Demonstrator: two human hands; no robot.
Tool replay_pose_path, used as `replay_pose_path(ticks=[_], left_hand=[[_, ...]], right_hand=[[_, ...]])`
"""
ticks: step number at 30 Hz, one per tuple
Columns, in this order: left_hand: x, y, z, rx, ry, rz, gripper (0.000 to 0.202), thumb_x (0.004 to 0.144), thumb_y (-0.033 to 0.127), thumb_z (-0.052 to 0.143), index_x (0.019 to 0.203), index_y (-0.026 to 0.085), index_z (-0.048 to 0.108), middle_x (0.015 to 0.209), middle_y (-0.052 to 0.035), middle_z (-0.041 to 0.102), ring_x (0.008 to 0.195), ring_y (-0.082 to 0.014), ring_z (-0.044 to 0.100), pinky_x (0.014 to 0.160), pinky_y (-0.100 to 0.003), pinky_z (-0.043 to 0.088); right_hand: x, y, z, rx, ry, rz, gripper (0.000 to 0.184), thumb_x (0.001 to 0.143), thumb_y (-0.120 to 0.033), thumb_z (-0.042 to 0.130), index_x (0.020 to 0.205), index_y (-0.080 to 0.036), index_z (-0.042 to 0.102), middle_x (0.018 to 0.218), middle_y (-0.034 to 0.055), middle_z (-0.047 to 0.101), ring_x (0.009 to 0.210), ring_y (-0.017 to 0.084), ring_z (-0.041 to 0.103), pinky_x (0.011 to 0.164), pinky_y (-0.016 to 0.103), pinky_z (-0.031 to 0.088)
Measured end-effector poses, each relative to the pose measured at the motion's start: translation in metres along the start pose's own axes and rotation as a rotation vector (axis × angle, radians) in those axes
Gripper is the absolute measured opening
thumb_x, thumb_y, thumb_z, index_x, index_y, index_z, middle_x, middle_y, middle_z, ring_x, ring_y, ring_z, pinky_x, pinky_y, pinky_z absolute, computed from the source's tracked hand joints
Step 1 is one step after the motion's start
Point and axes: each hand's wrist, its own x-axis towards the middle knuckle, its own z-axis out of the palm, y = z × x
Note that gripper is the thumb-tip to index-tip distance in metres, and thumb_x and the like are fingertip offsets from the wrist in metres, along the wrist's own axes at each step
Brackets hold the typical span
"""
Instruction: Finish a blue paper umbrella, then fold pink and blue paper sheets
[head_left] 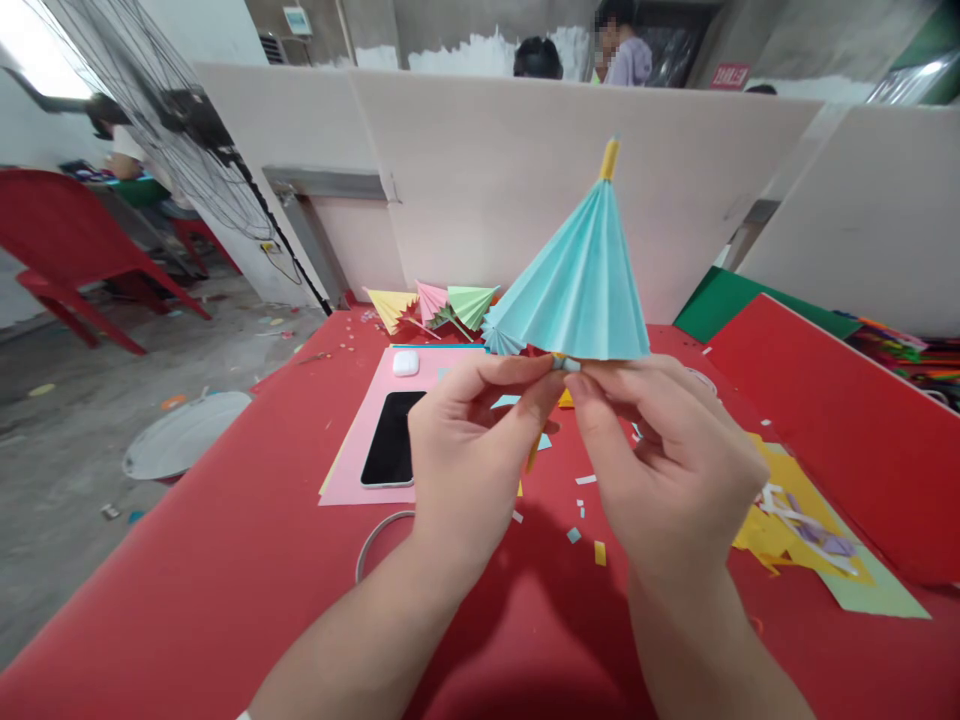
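One teal paper umbrella [577, 280], upright, pinched at its base by L hand [469, 440] & R hand [667, 460]; 3 small paper umbrellas [442, 305] behind, 1 phone [391, 437] nearby.

Near-left of your left hand [469, 440] the red table [210, 570] lies open. Farther on sits a phone [391, 440] on pink paper [346, 478]. A tilted red board [840, 430] walls off the right (paper scraps [795, 520] at its foot), and the partition [480, 190] closes the back.
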Motion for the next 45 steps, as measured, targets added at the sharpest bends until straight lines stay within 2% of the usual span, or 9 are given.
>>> replay_pose_path(ticks=[9,17,22,27,32,36,41,45], left_hand=[[-0.008,0.002,0.001,0.180,0.027,0.149,0.013,0.076,0.016,0.067,0.085,0.024,0.070,0.089,-0.0001,0.070,0.080,-0.0149,0.066,0.067,-0.024,0.057],[-0.008,0.003,0.001,0.217,0.023,0.209,0.017,0.074,0.015,0.068,0.086,0.027,0.072,0.089,0.0001,0.070,0.072,-0.0136,0.065,0.056,-0.022,0.055],[-0.009,0.004,0.001,0.225,0.015,0.223,0.018,0.075,0.015,0.067,0.087,0.027,0.072,0.089,0.0000,0.070,0.075,-0.0144,0.065,0.057,-0.022,0.057],[-0.008,0.003,0.000,0.234,0.002,0.241,0.020,0.076,0.014,0.066,0.088,0.028,0.072,0.093,-0.0003,0.069,0.077,-0.0156,0.065,0.058,-0.023,0.057],[-0.008,0.001,-0.004,0.342,-0.020,0.365,0.030,0.075,0.010,0.066,0.094,0.033,0.070,0.095,0.0024,0.069,0.073,-0.0135,0.065,0.063,-0.024,0.057],[-0.009,-0.001,-0.005,0.392,-0.050,0.439,0.035,0.076,0.007,0.064,0.098,0.035,0.068,0.099,0.0027,0.068,0.079,-0.0146,0.065,0.070,-0.025,0.058],[-0.011,-0.002,-0.004,0.434,-0.047,0.484,0.036,0.076,0.007,0.065,0.101,0.032,0.068,0.104,0.0019,0.066,0.086,-0.0153,0.065,0.071,-0.024,0.058],[-0.009,-0.004,-0.003,0.522,-0.009,0.623,0.032,0.076,0.005,0.064,0.098,0.026,0.069,0.101,0.0002,0.068,0.087,-0.0144,0.065,0.074,-0.022,0.057]], right_hand=[[0.000,0.003,0.000,-0.005,0.013,0.036,0.011,0.080,-0.018,0.060,0.085,-0.025,0.067,0.077,0.0014,0.068,0.072,0.018,0.065,0.061,0.030,0.054],[-0.001,0.003,0.000,-0.039,0.034,0.039,0.012,0.080,-0.020,0.060,0.088,-0.025,0.068,0.079,0.0018,0.069,0.071,0.018,0.065,0.063,0.030,0.054],[0.002,0.002,0.001,-0.101,0.029,-0.017,0.013,0.081,-0.017,0.058,0.083,-0.024,0.068,0.076,0.0014,0.069,0.070,0.017,0.065,0.067,0.030,0.055],[0.003,0.001,0.000,-0.104,0.024,-0.043,0.014,0.080,-0.014,0.059,0.084,-0.024,0.068,0.081,0.0013,0.070,0.073,0.017,0.065,0.069,0.029,0.055],[0.002,0.000,-0.002,-0.099,0.019,-0.043,0.015,0.080,-0.016,0.059,0.089,-0.025,0.068,0.085,0.0022,0.070,0.078,0.018,0.065,0.071,0.030,0.054],[0.002,-0.001,-0.003,-0.090,0.011,-0.042,0.017,0.081,-0.015,0.058,0.090,-0.025,0.068,0.085,0.0018,0.070,0.078,0.017,0.065,0.072,0.030,0.054],[0.002,-0.001,-0.004,-0.102,0.007,-0.058,0.020,0.080,-0.012,0.058,0.092,-0.024,0.067,0.091,0.0025,0.070,0.081,0.017,0.065,0.077,0.031,0.052],[0.000,-0.002,-0.006,-0.091,-0.032,-0.046,0.023,0.080,-0.010,0.057,0.097,-0.023,0.066,0.095,0.0038,0.069,0.086,0.018,0.064,0.079,0.031,0.051]])
